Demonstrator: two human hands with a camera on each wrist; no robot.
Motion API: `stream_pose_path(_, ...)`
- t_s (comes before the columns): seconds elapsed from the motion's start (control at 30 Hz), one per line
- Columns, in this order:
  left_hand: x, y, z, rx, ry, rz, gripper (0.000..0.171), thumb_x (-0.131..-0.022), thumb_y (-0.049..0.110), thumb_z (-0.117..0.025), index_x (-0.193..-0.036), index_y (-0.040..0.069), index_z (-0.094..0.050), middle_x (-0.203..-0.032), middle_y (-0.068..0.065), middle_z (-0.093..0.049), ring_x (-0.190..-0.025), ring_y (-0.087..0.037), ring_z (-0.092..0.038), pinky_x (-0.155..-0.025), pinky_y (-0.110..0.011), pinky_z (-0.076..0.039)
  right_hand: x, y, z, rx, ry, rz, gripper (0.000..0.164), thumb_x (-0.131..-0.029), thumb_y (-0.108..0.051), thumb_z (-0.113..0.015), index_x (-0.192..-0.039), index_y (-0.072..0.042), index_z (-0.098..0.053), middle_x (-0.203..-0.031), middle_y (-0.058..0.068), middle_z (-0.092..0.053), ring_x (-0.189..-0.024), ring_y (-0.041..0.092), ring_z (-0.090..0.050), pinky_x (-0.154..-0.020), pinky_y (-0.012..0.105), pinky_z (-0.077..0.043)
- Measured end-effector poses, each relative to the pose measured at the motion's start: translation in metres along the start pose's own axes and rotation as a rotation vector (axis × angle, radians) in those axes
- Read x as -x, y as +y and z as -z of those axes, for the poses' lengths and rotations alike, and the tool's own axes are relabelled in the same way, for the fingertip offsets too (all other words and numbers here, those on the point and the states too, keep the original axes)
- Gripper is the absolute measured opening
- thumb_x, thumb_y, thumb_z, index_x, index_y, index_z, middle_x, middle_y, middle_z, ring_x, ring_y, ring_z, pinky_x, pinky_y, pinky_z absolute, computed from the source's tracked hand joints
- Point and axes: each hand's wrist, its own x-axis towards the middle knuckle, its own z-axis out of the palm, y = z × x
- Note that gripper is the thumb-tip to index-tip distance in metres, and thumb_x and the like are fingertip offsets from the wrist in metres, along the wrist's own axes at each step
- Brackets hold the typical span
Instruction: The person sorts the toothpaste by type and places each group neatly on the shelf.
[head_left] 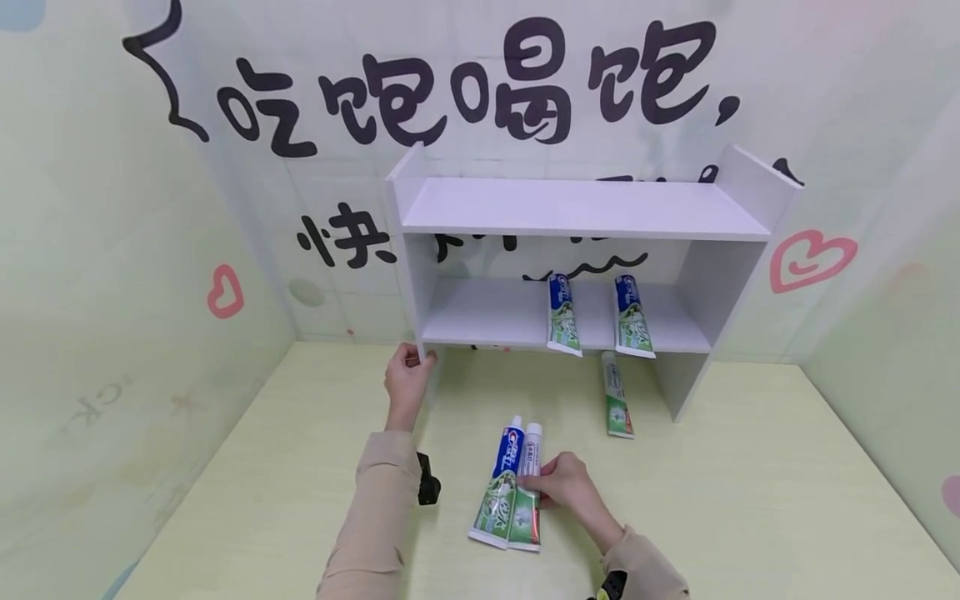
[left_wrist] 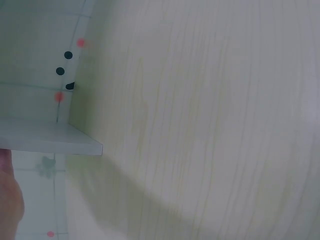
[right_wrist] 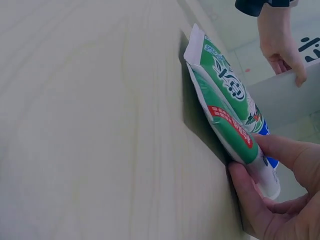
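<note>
On the table lie two toothpaste tubes side by side, caps toward the shelf. My right hand (head_left: 566, 482) pinches the white-and-green toothpaste tube (head_left: 527, 527) near its middle, with the thumb and fingers (right_wrist: 245, 187) around its edge in the right wrist view. Close along its left side is a blue-and-green toothpaste tube (head_left: 501, 492). My left hand (head_left: 407, 383) grips the lower left side panel of a white two-tier shelf (head_left: 585, 208). That panel's edge (left_wrist: 55, 137) shows in the left wrist view, with part of the hand at the frame's border.
Two blue-and-green tubes (head_left: 562, 317) lie apart on the middle board, their ends jutting past its front edge. Under that board, toward the right, another white-and-green tube (head_left: 617, 396) lies on the table (head_left: 750, 483). A printed wall (head_left: 322, 183) stands behind the shelf.
</note>
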Motion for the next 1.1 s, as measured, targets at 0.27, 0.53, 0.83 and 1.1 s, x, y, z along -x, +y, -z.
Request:
stream_pose_path(0.27,-0.0013,0.0016,0.0010,-0.009,0.009,0.000,0.019,-0.079,0.021,-0.062,-0.091,0.007,-0.057,-0.092,-0.009,-0.063,-0.084,-0.018,-0.057,-0.069,-0.026,-0.044,-0.0026,-0.0009,-0.0010,-0.002,-0.001,0.002,0.029,-0.073,-0.015,-0.073,-0.084,0.005,-0.056,-0.074,0.013,-0.064,-0.053,0.012,-0.060,-0.053,0.024,-0.052)
stream_pose_path(0.53,0.0015,-0.0025,0.0017,-0.013,0.000,0.008,0.019,-0.079,0.022,-0.062,-0.091,0.007,-0.058,-0.095,-0.011,-0.065,-0.086,-0.020,-0.059,-0.072,-0.029,-0.046,0.0005,0.0025,-0.0019,-0.032,0.008,0.000,0.032,-0.071,-0.013,-0.074,-0.086,0.006,-0.054,-0.075,0.015,-0.063,-0.051,0.013,-0.060,-0.053,0.025,-0.053)
stream_pose_path(0.83,0.0033,-0.0032,0.0018,-0.004,0.008,-0.001,0.019,-0.079,0.022,-0.062,-0.091,0.008,-0.057,-0.093,-0.010,-0.064,-0.085,-0.019,-0.058,-0.069,-0.027,-0.044,0.0007,0.0052,-0.0012,-0.061,0.012,-0.001,0.031,-0.071,-0.011,-0.074,-0.088,0.007,-0.055,-0.077,0.015,-0.064,-0.053,0.013,-0.061,-0.054,0.025,-0.053)
stream_pose_path(1.1,0.0013,-0.0011,0.0016,-0.008,-0.005,-0.001,0.020,-0.079,0.023,-0.062,-0.092,0.008,-0.057,-0.094,-0.010,-0.063,-0.086,-0.020,-0.058,-0.071,-0.029,-0.044,-0.0002,-0.0021,0.0075,-0.083,0.032,-0.003,0.034,-0.070,-0.012,-0.074,-0.091,0.008,-0.056,-0.079,0.015,-0.063,-0.055,0.013,-0.059,-0.054,0.025,-0.052)
